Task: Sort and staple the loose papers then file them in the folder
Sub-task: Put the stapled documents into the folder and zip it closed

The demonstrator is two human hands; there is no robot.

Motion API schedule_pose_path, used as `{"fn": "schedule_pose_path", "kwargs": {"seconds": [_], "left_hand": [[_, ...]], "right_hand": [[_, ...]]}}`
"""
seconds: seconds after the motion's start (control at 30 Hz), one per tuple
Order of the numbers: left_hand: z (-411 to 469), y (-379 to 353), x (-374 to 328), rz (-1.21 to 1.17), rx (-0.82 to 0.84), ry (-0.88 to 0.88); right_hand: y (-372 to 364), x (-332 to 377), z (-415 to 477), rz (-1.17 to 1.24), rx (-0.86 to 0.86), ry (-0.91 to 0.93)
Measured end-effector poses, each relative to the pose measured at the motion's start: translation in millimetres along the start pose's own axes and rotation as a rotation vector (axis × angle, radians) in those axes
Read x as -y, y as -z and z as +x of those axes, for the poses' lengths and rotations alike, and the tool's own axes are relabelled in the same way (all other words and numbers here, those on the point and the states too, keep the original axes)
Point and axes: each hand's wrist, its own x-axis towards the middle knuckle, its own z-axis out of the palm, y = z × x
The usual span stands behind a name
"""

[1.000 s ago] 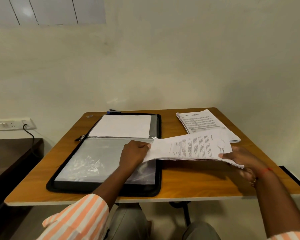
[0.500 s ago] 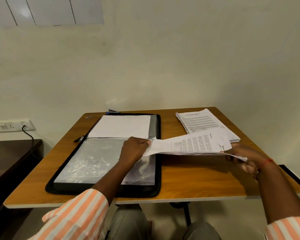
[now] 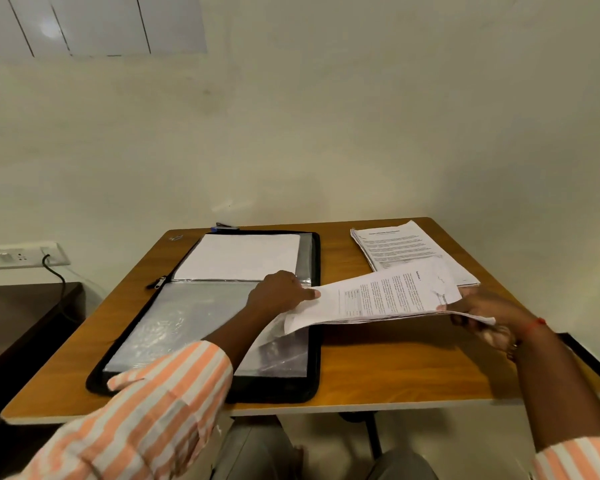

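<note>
A black zip folder point(image 3: 312, 382) lies open on the wooden table point(image 3: 395, 368), showing clear plastic sleeves; the far sleeve holds white sheets point(image 3: 239, 256). A printed set of papers point(image 3: 385, 296) hangs level over the folder's right edge. My left hand point(image 3: 279, 292) grips its left end at the mouth of the near sleeve. My right hand point(image 3: 478, 313) pinches its right end, thumb on top. A stack of printed papers point(image 3: 402, 249) rests at the table's far right. No stapler can be made out.
A small blue-tipped object point(image 3: 226, 226) lies behind the folder at the wall. A wall socket point(image 3: 18, 255) with a black cable is at the left, above a dark side table point(image 3: 21, 317). The wall stands right behind the table.
The held papers have tilted and slid a little left, their near-left corner now lying over the sleeve's right part. Both hands keep their grip.
</note>
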Motion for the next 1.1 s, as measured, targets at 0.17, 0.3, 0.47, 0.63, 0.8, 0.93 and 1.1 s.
{"fn": "schedule_pose_path", "kwargs": {"seconds": [0.17,0.3,0.47,0.63,0.8,0.93,1.1], "left_hand": [[7,-5,-3,-0.02,-0.085,0.022],[3,-13,0,-0.072,-0.195,-0.005],[-7,-23,0,-0.164,-0.238,-0.076],[-24,-27,10,-0.262,-0.216,-0.01],[-49,-32,24,0.097,-0.215,0.0],[-56,-38,24,0.136,-0.261,-0.002],[-58,-45,19,0.01,-0.28,0.003]], "right_hand": [[-4,1,5,0.061,0.076,-0.016],[0,-3,7,0.001,0.067,0.022],[-13,-4,-1,-0.008,0.088,0.03],[-46,-3,-11,0.047,0.102,-0.001],[-47,-28,-9,-0.015,-0.111,-0.037],[-62,-40,-5,-0.105,-0.332,0.014],[-132,-28,0,-0.086,-0.269,0.068]]}}
